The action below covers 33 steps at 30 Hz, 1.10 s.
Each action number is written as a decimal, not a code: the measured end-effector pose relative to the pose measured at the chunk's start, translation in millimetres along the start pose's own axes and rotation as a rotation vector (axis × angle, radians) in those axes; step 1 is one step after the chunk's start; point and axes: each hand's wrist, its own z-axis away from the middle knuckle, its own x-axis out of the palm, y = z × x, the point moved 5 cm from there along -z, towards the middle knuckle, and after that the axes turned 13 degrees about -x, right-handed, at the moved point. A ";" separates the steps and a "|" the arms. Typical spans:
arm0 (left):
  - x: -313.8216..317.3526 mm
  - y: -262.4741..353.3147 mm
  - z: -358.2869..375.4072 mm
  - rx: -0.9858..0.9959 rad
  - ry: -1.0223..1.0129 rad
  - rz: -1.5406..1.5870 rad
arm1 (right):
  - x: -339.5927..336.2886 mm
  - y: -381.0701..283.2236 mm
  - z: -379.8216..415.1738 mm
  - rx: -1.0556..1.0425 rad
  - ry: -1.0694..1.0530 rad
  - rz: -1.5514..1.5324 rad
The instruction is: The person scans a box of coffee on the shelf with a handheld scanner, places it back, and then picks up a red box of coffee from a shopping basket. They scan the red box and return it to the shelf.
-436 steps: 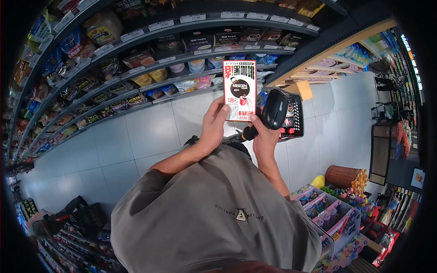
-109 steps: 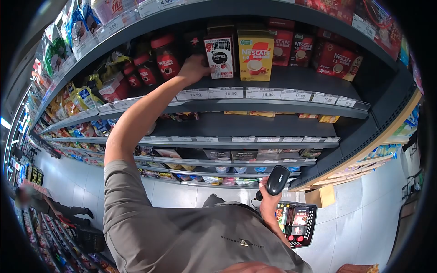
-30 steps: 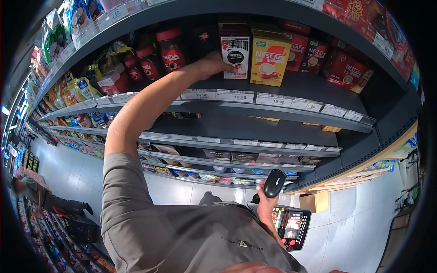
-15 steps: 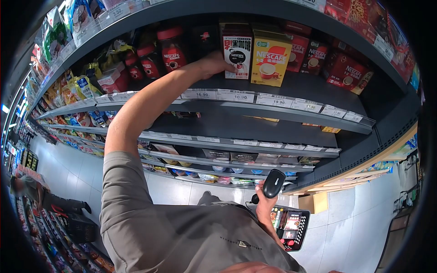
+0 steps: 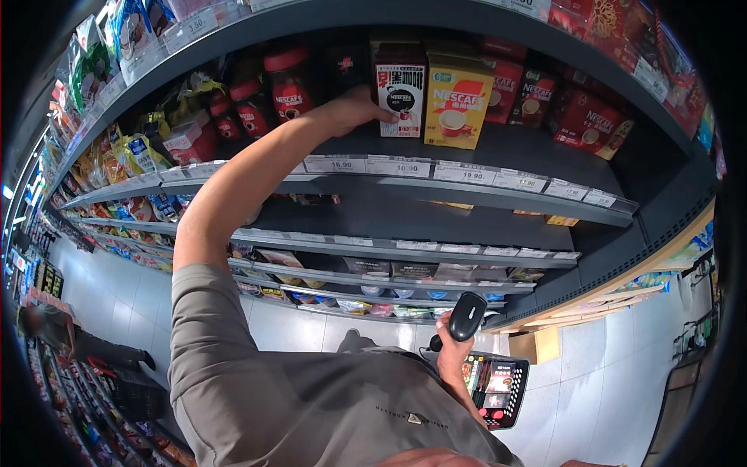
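My left hand (image 5: 352, 110) reaches up to a high shelf (image 5: 467, 173) and rests against the left side of a white and red Nescafe coffee box (image 5: 401, 89) that stands upright there. A yellow Nescafe box (image 5: 457, 96) stands right beside it. My right hand (image 5: 449, 356) is down by my chest, shut on a black handheld barcode scanner (image 5: 465, 317). Red-lidded coffee jars (image 5: 288, 82) stand to the left of my raised hand.
Red coffee boxes (image 5: 583, 117) fill the shelf's right end. Lower shelves carry price tags and packets. A black shopping basket (image 5: 498, 387) with goods sits on the tiled floor below. A cardboard box (image 5: 537, 345) lies near the shelf end. Another person (image 5: 54, 331) crouches far left.
Long before, my left hand held the white coffee box by the scanner at chest height. In the last second the hand has stayed on the box on the shelf, barely shifting.
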 end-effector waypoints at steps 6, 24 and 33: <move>-9.5 8.3 22.5 -0.037 0.021 -0.104 | -1.6 0.3 1.0 -0.003 0.002 -0.001; 128.4 -112.6 227.7 0.314 0.365 -0.285 | -8.4 12.5 8.8 0.094 -0.055 0.008; 246.1 -372.0 278.6 -0.379 0.201 -0.221 | -7.2 18.9 22.8 0.097 -0.080 -0.006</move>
